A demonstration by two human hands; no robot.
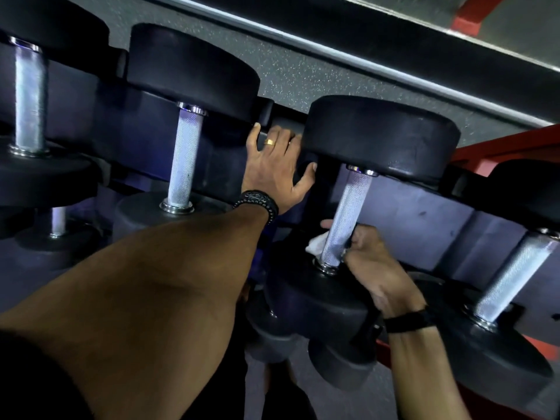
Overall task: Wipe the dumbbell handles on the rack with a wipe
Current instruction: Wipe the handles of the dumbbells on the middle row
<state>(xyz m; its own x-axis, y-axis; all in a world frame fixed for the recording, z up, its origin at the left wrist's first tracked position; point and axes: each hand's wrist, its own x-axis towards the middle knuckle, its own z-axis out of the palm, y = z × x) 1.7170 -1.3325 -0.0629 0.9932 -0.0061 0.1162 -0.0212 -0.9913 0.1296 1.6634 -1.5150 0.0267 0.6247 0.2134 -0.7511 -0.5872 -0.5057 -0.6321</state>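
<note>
The right hand gripped a wipe round the handle, low near the inner head. The left hand lay spread on the rack edge, holding nothing.

A grey speckled floor is spreading behind the row of weights. A pale metal strip is running across it at a slant. A red frame piece is showing at the top right corner.
</note>
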